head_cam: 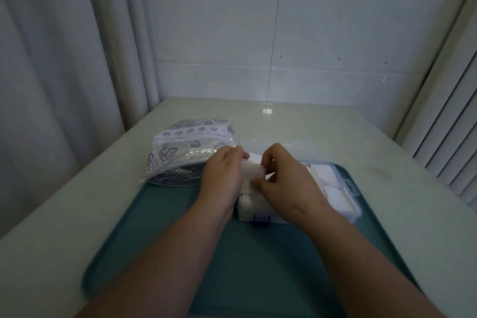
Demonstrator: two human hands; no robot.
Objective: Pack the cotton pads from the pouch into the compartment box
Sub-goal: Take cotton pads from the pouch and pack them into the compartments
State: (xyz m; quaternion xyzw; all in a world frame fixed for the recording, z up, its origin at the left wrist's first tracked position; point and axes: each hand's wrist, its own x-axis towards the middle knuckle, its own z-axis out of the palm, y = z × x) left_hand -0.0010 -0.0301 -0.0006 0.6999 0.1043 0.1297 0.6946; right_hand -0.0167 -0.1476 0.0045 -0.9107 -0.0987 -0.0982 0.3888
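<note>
Your left hand (pixel 223 170) and right hand (pixel 286 175) both pinch a stack of pads (pixel 251 170) just above the box (pixel 355 204) at the tray's (pixel 167 227) far right, the pouch (pixel 180 152) lying at its far left edge; you seem mid-loading, so next seat them squarely in the box without fanning the stack

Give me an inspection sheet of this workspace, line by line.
Surface: pale table with a teal tray on it.
Job's things: printed pouch at the tray's far-left edge; compartment box open on the tray, right compartments already filled.
Clutter: nothing seen.
Grippers: left hand and right hand both pinch a stack of cotton pads over the box.
Cables: nothing seen.
Surroundings: tiled wall behind, curtain left, slatted panel right.
</note>
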